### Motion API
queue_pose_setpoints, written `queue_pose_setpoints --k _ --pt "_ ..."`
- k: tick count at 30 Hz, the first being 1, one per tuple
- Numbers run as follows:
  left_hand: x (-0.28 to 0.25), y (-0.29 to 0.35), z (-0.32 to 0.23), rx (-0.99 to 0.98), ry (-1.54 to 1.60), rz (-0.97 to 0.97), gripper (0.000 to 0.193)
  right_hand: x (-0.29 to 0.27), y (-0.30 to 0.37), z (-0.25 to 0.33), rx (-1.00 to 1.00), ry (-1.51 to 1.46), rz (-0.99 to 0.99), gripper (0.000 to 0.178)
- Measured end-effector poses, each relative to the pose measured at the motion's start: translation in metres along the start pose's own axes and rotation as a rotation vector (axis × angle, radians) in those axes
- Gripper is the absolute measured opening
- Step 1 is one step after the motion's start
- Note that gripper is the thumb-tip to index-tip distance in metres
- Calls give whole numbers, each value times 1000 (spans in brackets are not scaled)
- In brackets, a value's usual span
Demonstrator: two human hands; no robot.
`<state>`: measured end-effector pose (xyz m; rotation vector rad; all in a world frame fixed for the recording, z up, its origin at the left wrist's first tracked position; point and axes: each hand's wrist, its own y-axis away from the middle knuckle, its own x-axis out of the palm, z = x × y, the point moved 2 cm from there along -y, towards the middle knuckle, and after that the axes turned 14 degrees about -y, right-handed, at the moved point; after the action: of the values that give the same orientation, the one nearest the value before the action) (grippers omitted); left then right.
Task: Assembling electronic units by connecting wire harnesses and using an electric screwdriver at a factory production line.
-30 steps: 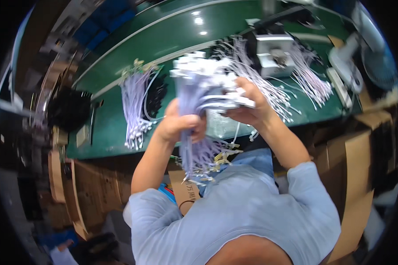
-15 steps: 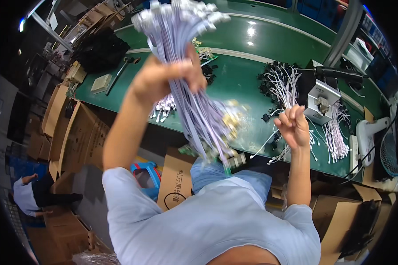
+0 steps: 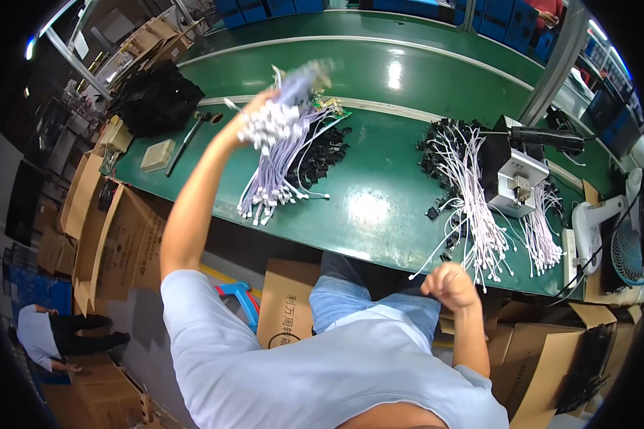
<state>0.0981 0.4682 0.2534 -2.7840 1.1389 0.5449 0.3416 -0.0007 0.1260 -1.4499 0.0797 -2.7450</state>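
My left hand [image 3: 254, 111] is stretched out over the far left part of the bench, closed round a bundle of cables [image 3: 273, 123] with white connectors; motion blurs its fingers and the bundle's far end. Under and beside it lies a pile of lavender cables [image 3: 272, 179] with white plugs at the near end. Black connectors [image 3: 322, 161] lie along that pile's right side. Near my lap, in front of the bench edge, my right hand [image 3: 451, 286] is curled into a loose fist with nothing showing in it. White cables with black ends [image 3: 472, 207] spread beyond it.
A boxy machine [image 3: 519, 179] stands on the green bench [image 3: 379, 164] at right, beside a black-handled tool [image 3: 547, 137] and a fan [image 3: 626, 243]. A hammer [image 3: 186, 143] and a pale block [image 3: 157, 155] lie at left. Cardboard boxes [image 3: 286, 300] stand below; another person [image 3: 43, 332] is far left.
My left hand has swung the cable bundle away from me, down onto the left pile. The right hand has drawn back toward my lap and curled into a fist.
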Motion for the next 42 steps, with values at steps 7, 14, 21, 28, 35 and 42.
queue_pose_setpoints --k 7,14,21,28,35,42 --pt "24 45 55 546 -1294 169 23 -33 32 -68 340 212 -180 21" --pt "34 59 1 382 -1542 134 61 -97 63 -93 273 258 -383 25" --pt "58 87 -12 556 -1163 -153 48 -155 119 -95 250 54 -802 34" --pt "202 56 -13 683 -968 -13 36 -203 218 -113 74 117 -1286 37" --pt "277 5 6 540 -727 -76 30 -245 239 -98 4 -266 -1274 18" --pt "324 -44 18 487 -572 -300 26 -316 318 19 -396 -126 -1322 15"
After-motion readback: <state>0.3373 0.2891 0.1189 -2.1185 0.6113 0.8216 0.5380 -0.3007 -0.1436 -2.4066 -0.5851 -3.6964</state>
